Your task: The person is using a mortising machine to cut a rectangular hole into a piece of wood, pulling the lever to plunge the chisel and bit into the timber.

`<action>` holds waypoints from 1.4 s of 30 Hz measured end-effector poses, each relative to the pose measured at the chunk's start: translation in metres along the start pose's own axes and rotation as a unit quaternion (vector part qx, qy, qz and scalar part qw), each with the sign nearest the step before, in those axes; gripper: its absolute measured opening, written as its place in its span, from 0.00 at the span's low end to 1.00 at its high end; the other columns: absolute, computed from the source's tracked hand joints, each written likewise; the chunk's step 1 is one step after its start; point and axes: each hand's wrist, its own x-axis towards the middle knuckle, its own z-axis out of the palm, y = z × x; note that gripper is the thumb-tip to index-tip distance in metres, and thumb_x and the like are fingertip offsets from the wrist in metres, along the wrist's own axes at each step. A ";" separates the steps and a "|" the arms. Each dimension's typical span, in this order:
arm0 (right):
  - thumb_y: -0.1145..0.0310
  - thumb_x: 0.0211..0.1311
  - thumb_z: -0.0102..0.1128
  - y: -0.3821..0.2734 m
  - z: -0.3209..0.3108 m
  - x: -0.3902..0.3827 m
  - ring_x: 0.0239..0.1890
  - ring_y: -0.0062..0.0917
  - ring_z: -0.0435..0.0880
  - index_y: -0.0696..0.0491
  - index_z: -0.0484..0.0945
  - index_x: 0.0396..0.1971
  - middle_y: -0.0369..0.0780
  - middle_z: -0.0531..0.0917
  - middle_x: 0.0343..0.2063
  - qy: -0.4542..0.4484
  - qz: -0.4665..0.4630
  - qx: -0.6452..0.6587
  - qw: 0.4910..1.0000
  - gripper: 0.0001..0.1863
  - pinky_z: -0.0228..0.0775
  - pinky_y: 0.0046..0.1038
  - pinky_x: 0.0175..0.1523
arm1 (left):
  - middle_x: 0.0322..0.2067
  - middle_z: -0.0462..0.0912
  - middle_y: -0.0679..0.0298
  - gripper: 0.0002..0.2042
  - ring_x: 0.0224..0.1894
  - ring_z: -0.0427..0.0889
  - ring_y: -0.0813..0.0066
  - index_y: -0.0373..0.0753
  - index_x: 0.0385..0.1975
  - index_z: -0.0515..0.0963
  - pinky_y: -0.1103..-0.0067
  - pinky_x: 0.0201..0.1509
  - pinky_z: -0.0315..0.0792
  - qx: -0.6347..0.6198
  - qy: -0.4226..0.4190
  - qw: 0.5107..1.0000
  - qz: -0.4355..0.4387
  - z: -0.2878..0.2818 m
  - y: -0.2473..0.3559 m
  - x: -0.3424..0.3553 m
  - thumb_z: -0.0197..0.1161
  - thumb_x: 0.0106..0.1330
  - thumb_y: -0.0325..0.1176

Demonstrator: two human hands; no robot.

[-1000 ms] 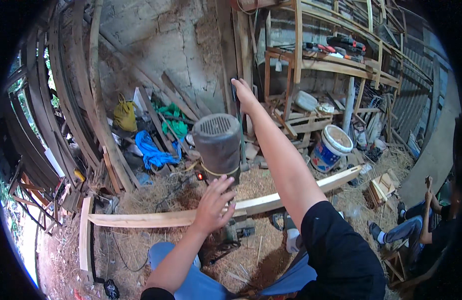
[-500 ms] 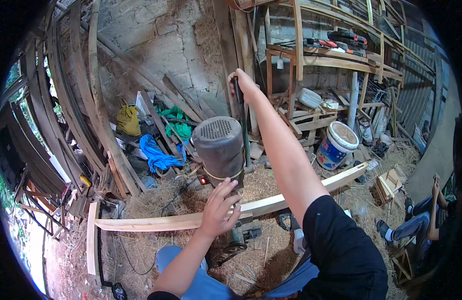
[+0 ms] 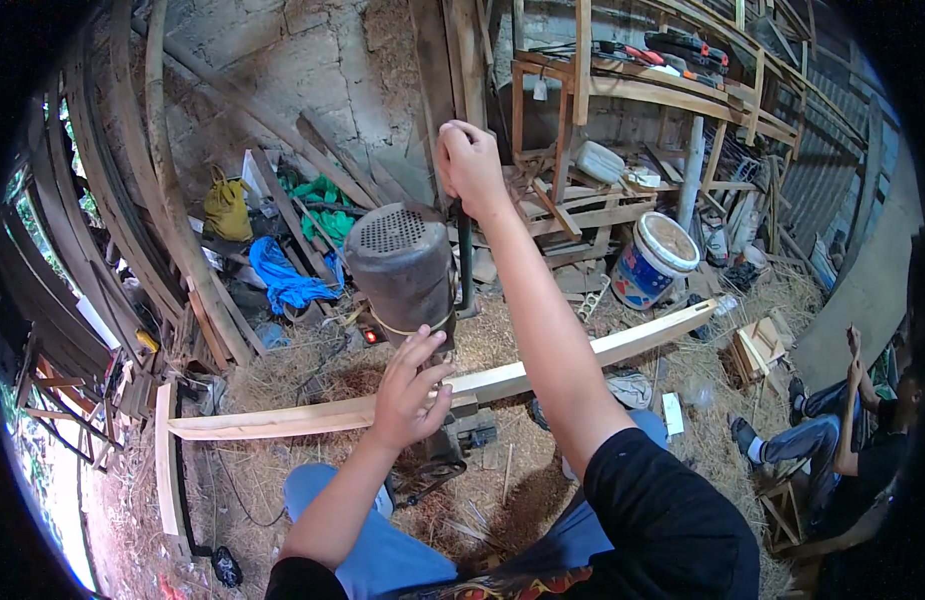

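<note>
Before a cracked block wall point(image 3: 302, 85), a dark upright machine point(image 3: 402, 280) stands at a long pale beam point(image 3: 497, 380) above straw-strewn ground point(image 3: 262, 392), the left hand point(image 3: 409, 398) by the machine's lower part with fingers loosely spread, the right hand point(image 3: 472, 172) curled round a dark lever point(image 3: 465, 265), and a white-rimmed bucket point(image 3: 642, 275) farther right.

The head view looks from the wearer's brow, above and to the near side of the dark motor point(image 3: 406, 280), facing forward and steeply down. It sits close enough to show the motor's perforated top point(image 3: 394, 230), yet (being a fisheye) it takes in the block wall point(image 3: 317, 85) beyond the motor, the wearer's blue-trousered legs point(image 3: 372, 555) before it and a seated person point(image 3: 874, 450) well to its right.
</note>
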 end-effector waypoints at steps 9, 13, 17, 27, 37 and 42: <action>0.66 0.71 0.53 0.005 -0.004 -0.006 0.14 0.13 0.64 0.54 0.72 0.21 0.30 0.69 0.13 0.009 -0.072 -0.023 0.997 0.16 0.53 0.23 0.20 | 0.63 0.76 0.49 0.10 0.69 0.72 0.44 0.40 0.42 0.82 0.53 0.73 0.65 0.012 0.004 1.000 0.006 0.006 0.001 0.000 0.66 0.60 0.26; 0.67 0.69 0.54 0.000 -0.003 -0.028 0.17 0.12 0.66 0.54 0.72 0.19 0.29 0.70 0.14 -0.005 -0.058 0.009 0.998 0.16 0.55 0.23 0.23 | 0.63 0.76 0.50 0.09 0.70 0.71 0.44 0.39 0.40 0.82 0.53 0.74 0.63 0.021 0.017 1.000 0.001 0.001 -0.005 -0.003 0.65 0.59 0.26; 0.66 0.71 0.51 0.005 -0.006 -0.029 0.11 0.14 0.61 0.54 0.70 0.21 0.32 0.68 0.11 -0.006 -0.137 -0.053 0.989 0.16 0.50 0.23 0.17 | 0.63 0.76 0.49 0.09 0.70 0.70 0.43 0.38 0.39 0.82 0.53 0.74 0.62 0.010 0.035 0.999 -0.007 0.004 -0.008 -0.002 0.65 0.58 0.24; 0.69 0.73 0.52 -0.009 -0.003 -0.059 0.16 0.11 0.62 0.54 0.73 0.21 0.28 0.68 0.13 -0.005 -0.109 -0.007 0.994 0.16 0.50 0.21 0.22 | 0.63 0.76 0.50 0.09 0.70 0.71 0.43 0.38 0.40 0.82 0.51 0.74 0.61 0.026 0.025 0.999 0.015 0.003 -0.003 -0.006 0.64 0.59 0.25; 0.70 0.73 0.52 -0.006 -0.004 -0.077 0.16 0.09 0.61 0.54 0.73 0.21 0.27 0.68 0.13 -0.007 -0.109 0.020 0.994 0.16 0.49 0.20 0.21 | 0.64 0.76 0.48 0.08 0.71 0.68 0.42 0.37 0.39 0.83 0.52 0.76 0.58 0.026 0.020 0.999 0.004 -0.003 -0.003 -0.010 0.61 0.61 0.25; 0.70 0.72 0.51 -0.011 -0.004 -0.079 0.15 0.11 0.61 0.54 0.72 0.20 0.28 0.67 0.13 -0.015 -0.108 0.013 0.994 0.16 0.50 0.20 0.21 | 0.64 0.76 0.48 0.08 0.71 0.69 0.42 0.37 0.39 0.84 0.52 0.76 0.57 0.027 0.022 0.999 0.004 -0.004 -0.002 -0.007 0.61 0.63 0.27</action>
